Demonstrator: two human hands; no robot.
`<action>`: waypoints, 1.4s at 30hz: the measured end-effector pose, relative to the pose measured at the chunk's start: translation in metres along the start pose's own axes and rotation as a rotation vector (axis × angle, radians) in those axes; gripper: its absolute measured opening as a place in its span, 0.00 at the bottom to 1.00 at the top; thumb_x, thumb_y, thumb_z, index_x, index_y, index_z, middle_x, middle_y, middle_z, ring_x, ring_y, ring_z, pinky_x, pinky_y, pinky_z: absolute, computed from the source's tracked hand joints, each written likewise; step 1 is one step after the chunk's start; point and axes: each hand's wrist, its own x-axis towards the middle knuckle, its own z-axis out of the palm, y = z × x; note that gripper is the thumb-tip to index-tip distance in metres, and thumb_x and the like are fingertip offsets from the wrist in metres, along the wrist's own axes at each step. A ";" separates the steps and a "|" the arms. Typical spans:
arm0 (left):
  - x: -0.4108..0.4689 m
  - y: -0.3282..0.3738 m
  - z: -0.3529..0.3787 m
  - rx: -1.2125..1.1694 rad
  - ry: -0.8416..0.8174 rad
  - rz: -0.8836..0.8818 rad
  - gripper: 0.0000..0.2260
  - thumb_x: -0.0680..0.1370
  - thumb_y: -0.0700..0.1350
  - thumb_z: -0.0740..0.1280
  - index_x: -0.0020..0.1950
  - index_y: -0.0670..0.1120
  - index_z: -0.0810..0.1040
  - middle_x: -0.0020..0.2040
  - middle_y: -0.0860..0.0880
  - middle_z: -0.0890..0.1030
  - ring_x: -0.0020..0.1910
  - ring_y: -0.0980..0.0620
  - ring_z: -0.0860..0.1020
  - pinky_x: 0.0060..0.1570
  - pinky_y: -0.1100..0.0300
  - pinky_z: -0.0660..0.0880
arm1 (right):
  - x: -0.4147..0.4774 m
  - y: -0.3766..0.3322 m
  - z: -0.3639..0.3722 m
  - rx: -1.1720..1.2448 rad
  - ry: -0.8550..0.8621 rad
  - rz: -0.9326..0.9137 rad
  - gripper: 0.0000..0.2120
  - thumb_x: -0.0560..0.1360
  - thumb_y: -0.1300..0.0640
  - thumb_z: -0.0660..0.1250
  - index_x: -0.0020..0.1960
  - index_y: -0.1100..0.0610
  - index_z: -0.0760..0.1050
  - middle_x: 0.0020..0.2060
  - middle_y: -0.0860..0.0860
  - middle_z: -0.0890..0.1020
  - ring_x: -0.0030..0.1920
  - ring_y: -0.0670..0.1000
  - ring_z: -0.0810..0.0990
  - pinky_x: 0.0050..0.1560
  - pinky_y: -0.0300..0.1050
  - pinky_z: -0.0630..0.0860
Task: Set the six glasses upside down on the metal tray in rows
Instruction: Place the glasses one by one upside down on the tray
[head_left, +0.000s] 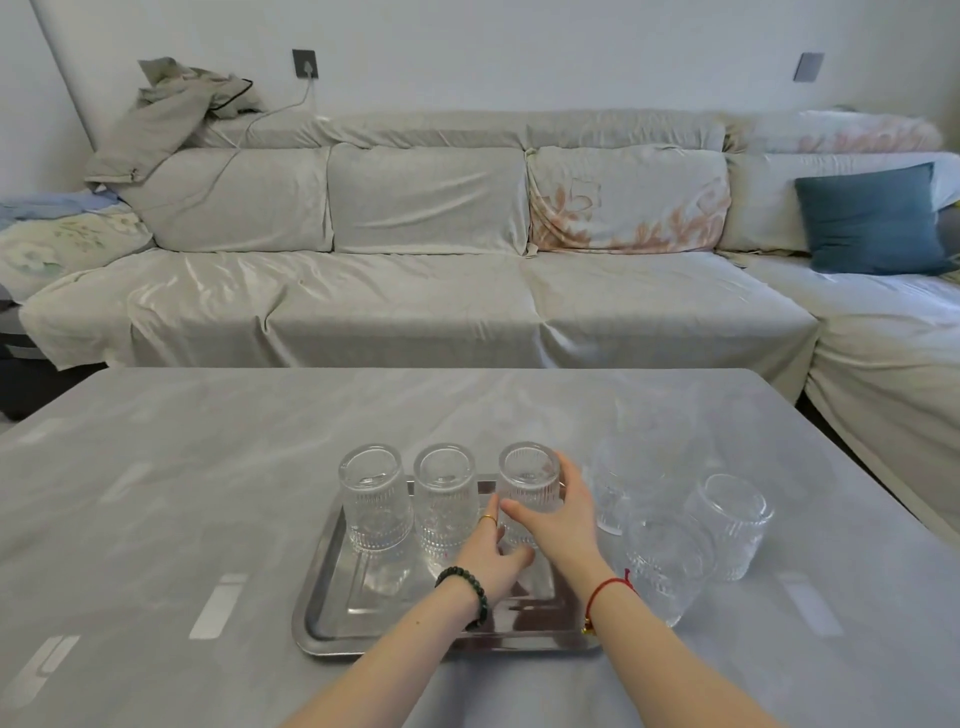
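A metal tray (332, 618) lies on the table in front of me. Three ribbed clear glasses stand upside down along its far edge: a left glass (375, 499), a middle glass (444, 493) and a right glass (530, 480). My right hand (558, 519) wraps the right glass from its right side. My left hand (491, 556) touches that same glass low on its left side. Three more glasses stand on the table to the tray's right: a far glass (615, 483), a near glass (665, 566) and a rightmost glass (732, 525).
The grey table (156, 493) stretches wide on both sides of the tray. Behind it stands a long covered sofa (415, 291) with a blue cushion (870, 218).
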 end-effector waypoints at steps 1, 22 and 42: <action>0.002 -0.001 0.000 0.000 -0.001 -0.004 0.37 0.73 0.43 0.64 0.72 0.55 0.42 0.74 0.43 0.58 0.65 0.52 0.70 0.46 0.72 0.70 | 0.001 0.001 0.001 0.000 0.003 0.003 0.36 0.60 0.56 0.78 0.64 0.48 0.66 0.60 0.48 0.75 0.62 0.49 0.71 0.62 0.47 0.69; -0.061 0.021 0.063 0.086 -0.115 0.172 0.32 0.74 0.48 0.65 0.73 0.49 0.51 0.74 0.50 0.59 0.68 0.59 0.61 0.64 0.67 0.59 | -0.101 0.025 -0.089 0.027 0.415 0.009 0.40 0.64 0.62 0.74 0.70 0.53 0.56 0.67 0.54 0.67 0.65 0.54 0.67 0.64 0.48 0.65; -0.070 0.036 0.041 -0.624 -0.054 -0.100 0.30 0.66 0.53 0.73 0.63 0.46 0.67 0.52 0.48 0.78 0.42 0.45 0.81 0.38 0.55 0.81 | -0.092 -0.026 -0.098 -0.394 -0.182 -0.314 0.41 0.58 0.52 0.76 0.67 0.49 0.63 0.55 0.46 0.69 0.58 0.45 0.69 0.56 0.31 0.62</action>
